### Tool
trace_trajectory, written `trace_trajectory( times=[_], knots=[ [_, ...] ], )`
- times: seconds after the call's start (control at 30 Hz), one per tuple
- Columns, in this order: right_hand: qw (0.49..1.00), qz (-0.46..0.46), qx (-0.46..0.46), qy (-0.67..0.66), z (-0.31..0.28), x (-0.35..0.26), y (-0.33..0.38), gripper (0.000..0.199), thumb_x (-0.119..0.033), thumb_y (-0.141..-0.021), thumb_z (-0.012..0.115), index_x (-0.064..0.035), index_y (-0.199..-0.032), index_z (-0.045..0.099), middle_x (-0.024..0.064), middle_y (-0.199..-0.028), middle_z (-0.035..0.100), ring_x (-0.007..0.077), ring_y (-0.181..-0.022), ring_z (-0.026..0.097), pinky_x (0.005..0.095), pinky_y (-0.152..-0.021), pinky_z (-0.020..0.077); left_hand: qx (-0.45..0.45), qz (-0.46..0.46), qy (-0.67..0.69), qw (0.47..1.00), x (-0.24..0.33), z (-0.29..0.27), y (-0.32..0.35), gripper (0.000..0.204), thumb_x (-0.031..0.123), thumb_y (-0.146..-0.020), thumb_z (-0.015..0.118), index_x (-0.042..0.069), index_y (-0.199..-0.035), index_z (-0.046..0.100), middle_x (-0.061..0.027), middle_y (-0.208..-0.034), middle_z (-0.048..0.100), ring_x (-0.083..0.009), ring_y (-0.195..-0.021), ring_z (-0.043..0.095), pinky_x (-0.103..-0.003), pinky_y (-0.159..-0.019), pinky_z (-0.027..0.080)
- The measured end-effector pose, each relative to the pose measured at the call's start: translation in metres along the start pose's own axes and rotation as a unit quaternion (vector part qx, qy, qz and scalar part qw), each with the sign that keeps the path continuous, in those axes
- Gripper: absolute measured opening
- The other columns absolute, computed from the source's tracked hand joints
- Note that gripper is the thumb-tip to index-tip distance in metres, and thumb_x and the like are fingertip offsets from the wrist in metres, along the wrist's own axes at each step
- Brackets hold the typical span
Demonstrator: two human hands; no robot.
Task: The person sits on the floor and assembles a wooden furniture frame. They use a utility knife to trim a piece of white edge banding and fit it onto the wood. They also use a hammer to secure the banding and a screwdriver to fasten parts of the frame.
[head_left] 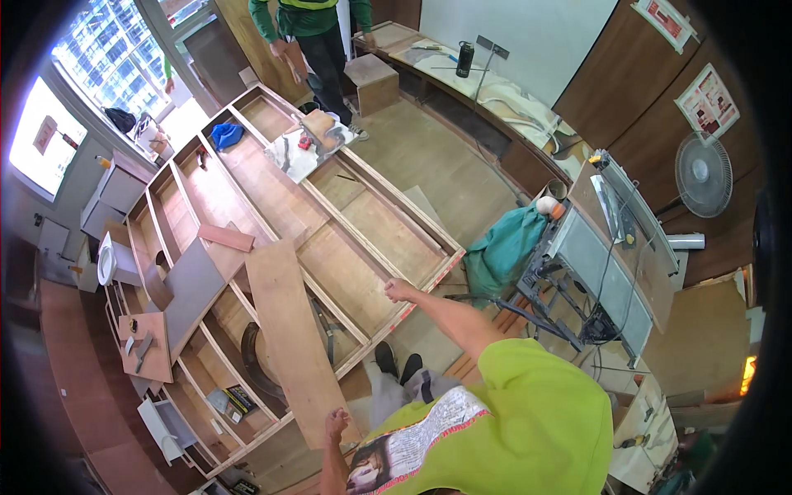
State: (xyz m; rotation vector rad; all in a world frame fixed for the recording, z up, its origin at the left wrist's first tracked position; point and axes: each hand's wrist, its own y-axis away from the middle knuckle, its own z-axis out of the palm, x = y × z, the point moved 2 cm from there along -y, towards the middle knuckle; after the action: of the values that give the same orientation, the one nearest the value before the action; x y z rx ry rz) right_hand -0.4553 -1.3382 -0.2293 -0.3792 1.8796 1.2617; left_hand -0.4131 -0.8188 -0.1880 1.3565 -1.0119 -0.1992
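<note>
A large wooden frame (375,256) with several compartments lies before me. Across it rests a long, bare plank (289,330), its near end close to my body. My left hand (337,422) is at that near end, fingers curled; whatever they hold is too small to make out. With the arm stretched forward, my right hand (400,289) is closed over the frame's near side, and I cannot make out anything in its fingers. A grey panel (195,289) and a short reddish board (226,238) lie on the frame beyond the plank.
A folding table saw (598,264) stands at right, beside a green cloth bag (503,252) and a fan (703,172). Another person in green sleeves (318,33) stands beyond the frame. A blue bag (227,136) and a small board with tools (146,346) rest on the frame.
</note>
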Motion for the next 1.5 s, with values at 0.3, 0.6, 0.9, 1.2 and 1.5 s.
trace_trajectory(
  times=[0.3,0.6,0.9,1.2,1.5],
  knots=[
    [0.991,0.023,0.087,0.096,-0.146,0.020,-0.072,0.024,-0.025,-0.083,0.051,-0.0100,-0.068,0.062,0.0022,-0.058,0.058,0.0135,-0.047,0.051,0.0298,-0.042,0.0387,-0.024,0.066,-0.343,0.937,0.039,0.021,-0.161,0.023,0.028,-0.087,0.052,0.008,-0.089,0.063,-0.0078,-0.082,0.063,-0.0172,-0.073,0.058,-0.036,-0.065,0.048],
    [0.985,-0.165,0.039,-0.041,-0.150,-0.246,-0.206,0.024,-0.014,-0.080,0.057,-0.0027,-0.101,0.055,0.0043,-0.074,0.061,0.0118,-0.060,0.057,0.0259,-0.052,0.0455,0.060,0.259,0.055,0.962,0.301,0.137,-0.038,0.041,0.032,-0.094,0.053,0.001,-0.121,0.052,-0.0052,-0.094,0.060,-0.0118,-0.081,0.056,-0.026,-0.071,0.048],
    [0.986,-0.154,0.011,-0.067,-0.229,-0.259,-0.279,0.021,-0.013,-0.083,0.058,-0.0013,-0.100,0.058,0.0054,-0.075,0.061,0.0121,-0.060,0.058,0.0273,-0.051,0.0499,0.174,-0.035,0.162,0.971,0.079,0.209,0.065,0.030,0.031,-0.094,0.052,0.003,-0.105,0.056,-0.0050,-0.087,0.061,-0.0123,-0.076,0.058,-0.026,-0.063,0.047],
    [0.982,-0.095,0.109,-0.125,-0.322,-0.317,-0.287,0.049,-0.043,-0.082,0.065,-0.0068,-0.113,0.053,0.0087,-0.098,0.060,0.0179,-0.080,0.060,0.0301,-0.059,0.0496,0.150,0.000,0.122,0.981,-0.009,0.283,0.107,0.040,0.029,-0.093,0.054,0.001,-0.121,0.052,-0.0121,-0.101,0.064,-0.0203,-0.084,0.063,-0.031,-0.070,0.052],
    [0.902,-0.142,0.099,-0.395,-0.365,-0.327,-0.274,0.032,-0.031,-0.088,0.061,-0.0074,-0.103,0.045,0.0070,-0.081,0.054,0.0177,-0.064,0.056,0.0315,-0.051,0.0506,0.259,-0.015,0.342,0.903,0.071,0.280,0.109,0.034,0.022,-0.093,0.054,0.002,-0.119,0.048,-0.0099,-0.096,0.061,-0.0143,-0.069,0.059,-0.024,-0.053,0.046]
  ],
)
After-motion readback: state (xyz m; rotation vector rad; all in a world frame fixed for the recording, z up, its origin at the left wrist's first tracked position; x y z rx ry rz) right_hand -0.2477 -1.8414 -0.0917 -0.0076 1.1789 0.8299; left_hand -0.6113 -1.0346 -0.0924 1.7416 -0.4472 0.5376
